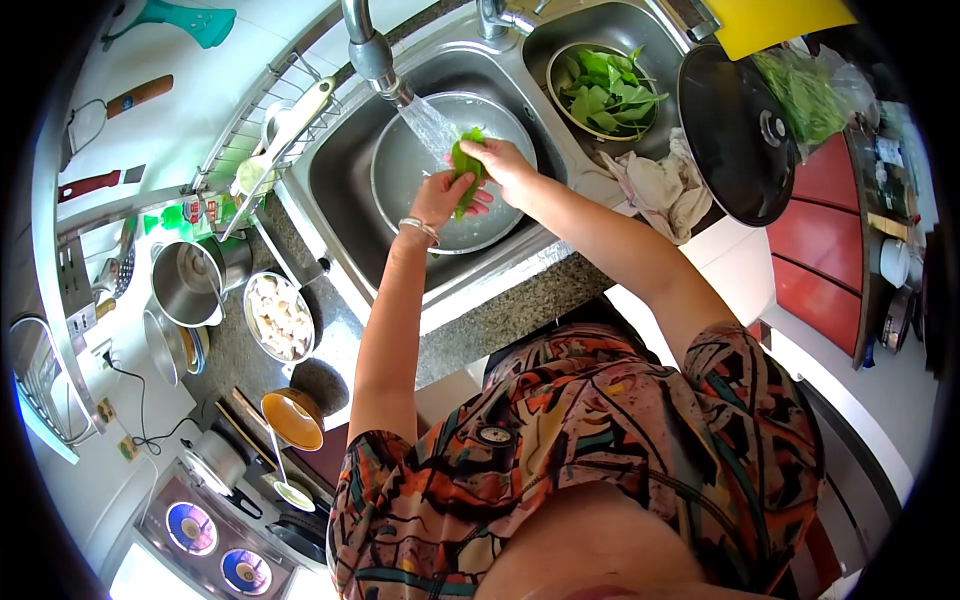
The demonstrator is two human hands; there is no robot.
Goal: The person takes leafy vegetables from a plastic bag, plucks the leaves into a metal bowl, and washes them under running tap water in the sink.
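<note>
Leaf (466,172) hangs lengthwise under the tap stream, both hands (440,198) (503,168) with grip pinched shut on it, right hand up top.

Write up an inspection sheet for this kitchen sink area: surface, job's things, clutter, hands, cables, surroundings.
Surface: speckled stone counter around a double steel sink.
Job's things: green leaf held under running water from the tap, above a round metal basin; bowl of leaves in the other basin.
Clutter: black lid, cloth, pot, bowl of pale pieces, orange bowl.
Hands: left hand and right hand both grip the leaf.
Cables: black cord by the wall socket.
Surroundings: stove, red cupboards.
</note>
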